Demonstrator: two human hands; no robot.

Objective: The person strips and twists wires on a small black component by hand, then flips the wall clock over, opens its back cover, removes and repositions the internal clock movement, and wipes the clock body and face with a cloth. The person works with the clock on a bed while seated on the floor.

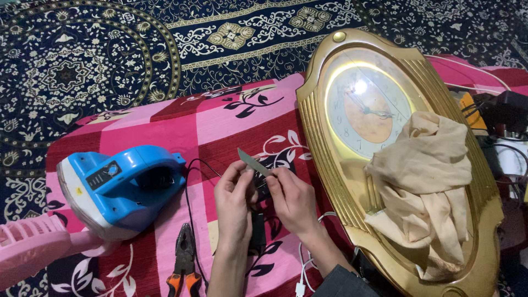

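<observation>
I inspect one head view. My left hand [234,198] and right hand [291,199] meet at the middle of a pink and dark red floral-print cloth [181,126] spread over a dark blue patterned carpet [82,60].

The right hand is closed in a pinch on a thin grey flat blade [252,161]. The blade's long axis runs from the right fingertips up and to the left, its free tip pointing away from me. The left hand is curled shut around a small black device [257,231], whose lower end shows below the palm between the two wrists. A thin black wire [190,220] loops out from that hand to the left and runs down toward the cloth's near edge. The blade sits just above the left fingertips, touching or nearly touching them; I cannot tell which. The right hand is the one controlling the blade, and the left steadies the work beneath it.

Left of the hands lies a blue and white plastic housing [118,187]. Orange-handled pliers [184,264] rest near my left forearm. To the right lies a gold oval wall clock [385,143], face up, with a crumpled beige rag [429,181] draped over its lower half. A white cable [302,275] trails by my right wrist.
</observation>
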